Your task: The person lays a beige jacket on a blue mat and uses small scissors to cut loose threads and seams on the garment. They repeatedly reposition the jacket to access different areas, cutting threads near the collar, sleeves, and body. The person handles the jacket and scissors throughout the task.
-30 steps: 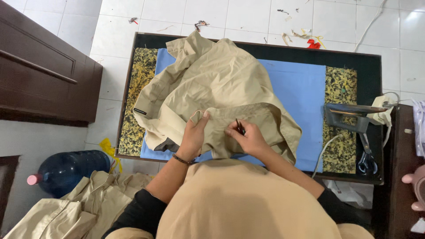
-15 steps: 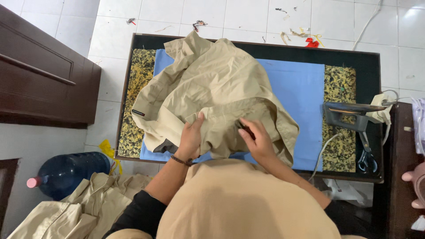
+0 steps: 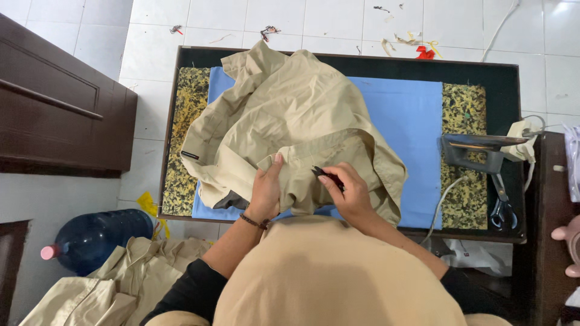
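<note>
Overhead view of a person at a dark-framed worktop [image 3: 519, 151] padded with a blue cloth [image 3: 405, 121] and flanked by 2 speckled yellow-and-black panels. A beige garment [image 3: 290, 115] lies crumpled across the left and middle of the blue cloth, its near edge drawn toward the person, apparently so that the part being worked on sits directly under the eyes. The left hand [image 3: 266, 187], wearing a dark bead bracelet at the wrist, lies with fingers pressed together on a folded band of the fabric, thumb beneath the edge; this grip seems to keep the band taut and steady. The right hand [image 3: 350, 193] is closed in a pinch on a small dark tool [image 3: 326, 175], probably a thread snip or seam cutter, its tip touching the same band just beside the left fingers. The garment looks like stiff cotton, heavily creased, with a small dark tab on 1 fold at the left and a darker lining showing at the near-left corner. An iron [image 3: 477, 151] rests at the right end of the worktop, well apart from the cloth being handled, with scissors [image 3: 501, 205] just below it, both within reach of the right arm. More beige garments [image 3: 96, 290] are heaped on the floor at lower left beside a blue water bottle [image 3: 96, 235]. Thread scraps dot the white tiles beyond.
</note>
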